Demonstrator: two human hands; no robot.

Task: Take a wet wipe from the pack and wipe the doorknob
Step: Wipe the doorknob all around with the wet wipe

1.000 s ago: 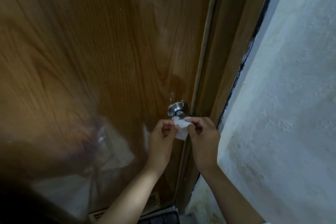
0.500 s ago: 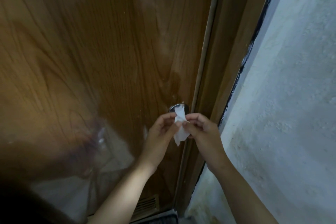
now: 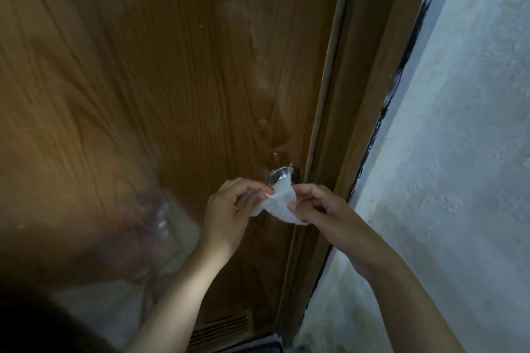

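A round silver doorknob (image 3: pixel 277 175) sticks out of the brown wooden door (image 3: pixel 172 80), close to its right edge. A white wet wipe (image 3: pixel 279 203) is stretched between my two hands just in front of and below the knob, and its upper corner covers part of the knob. My left hand (image 3: pixel 229 212) pinches the wipe's left edge. My right hand (image 3: pixel 318 206) pinches its right edge. The wipe pack is not in view.
The door frame (image 3: pixel 338 123) runs down right of the knob, and a rough pale wall (image 3: pixel 459 180) fills the right side. A vent grille (image 3: pixel 220 327) sits at the door's foot. A glossy reflection (image 3: pixel 155 223) shows on the lower left door.
My hands have drawn apart and spread the crumpled wipe open in front of the knob. The knob, nearly covered half a second ago, shows again at its left side.
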